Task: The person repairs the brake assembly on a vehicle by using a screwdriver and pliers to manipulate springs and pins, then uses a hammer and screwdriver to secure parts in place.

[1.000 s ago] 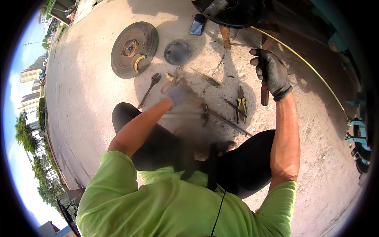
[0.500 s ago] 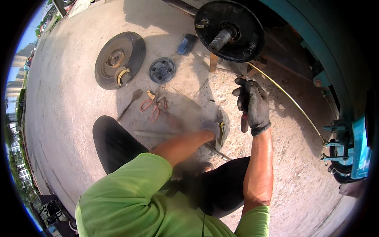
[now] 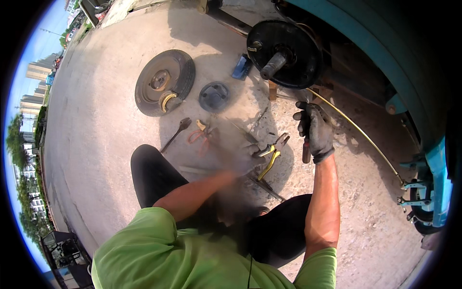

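Concrete (image 3: 365, 207) in front of the black hub plate (image 3: 303, 53), left hand (image 3: 248, 155) gripping pliers (image 3: 276, 146), right hand (image 3: 318, 131) a screwdriver (image 3: 306, 151), likely keeping both handy.

Pliers: the pliers (image 3: 279, 144) are a metal pair with yellow-and-black grips and brownish, worn-looking jaws.
Pliers' pose: handles spread into a V, jaws aimed up and to the right.
Pliers' place: at the gloved left hand (image 3: 249, 156), its fingers around the upper handle – the lower handle juts free.
Red handle: it belongs to a screwdriver-like tool (image 3: 306, 151), dark red and rounded; the shaft is mostly hidden.
Red handle's place: in the gloved right hand (image 3: 317, 127), butt downward – just beside the cuff's (image 3: 323, 156) left edge.
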A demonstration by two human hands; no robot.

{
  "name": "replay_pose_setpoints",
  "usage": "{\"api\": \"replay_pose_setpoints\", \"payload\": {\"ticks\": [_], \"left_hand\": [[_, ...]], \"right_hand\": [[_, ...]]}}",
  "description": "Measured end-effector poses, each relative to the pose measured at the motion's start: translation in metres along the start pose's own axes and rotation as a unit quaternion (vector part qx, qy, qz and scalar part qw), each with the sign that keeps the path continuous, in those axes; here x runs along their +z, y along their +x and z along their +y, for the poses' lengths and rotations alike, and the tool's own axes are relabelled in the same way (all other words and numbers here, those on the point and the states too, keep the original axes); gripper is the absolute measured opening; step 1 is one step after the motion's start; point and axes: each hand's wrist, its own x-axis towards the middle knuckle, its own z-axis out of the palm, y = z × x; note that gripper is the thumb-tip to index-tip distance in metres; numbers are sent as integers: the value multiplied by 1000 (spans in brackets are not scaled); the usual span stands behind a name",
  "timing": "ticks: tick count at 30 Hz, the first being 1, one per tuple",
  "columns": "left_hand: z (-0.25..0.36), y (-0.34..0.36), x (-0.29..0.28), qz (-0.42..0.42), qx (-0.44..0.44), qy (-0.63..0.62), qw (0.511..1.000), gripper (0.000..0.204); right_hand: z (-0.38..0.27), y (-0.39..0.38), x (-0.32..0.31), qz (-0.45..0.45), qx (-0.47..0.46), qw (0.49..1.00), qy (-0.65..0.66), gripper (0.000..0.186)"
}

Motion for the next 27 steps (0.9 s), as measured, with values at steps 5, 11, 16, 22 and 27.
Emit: {"api": "replay_pose_setpoints", "payload": {"ticks": [5,11,16,22,27], "left_hand": [[96,-9,-98,54,10,94,994,24],[113,6,-145,66,129,35,989,19],[126,21,-158,57,189,58,979,20],[134,47,-180,121,152,36,980,22],[151,59,-190,71,76,-100,990,24]], "right_hand": [[8,-3,-1,-54,34,998,-28,38],[-11,-27,42,-235,79,967,-51,32],[3,-31,66,-229,-70,971,-25,29],[-10,-30,83,-132,-54,979,-143,24],[6,-18,98,-80,-95,979,-161,25]]}}
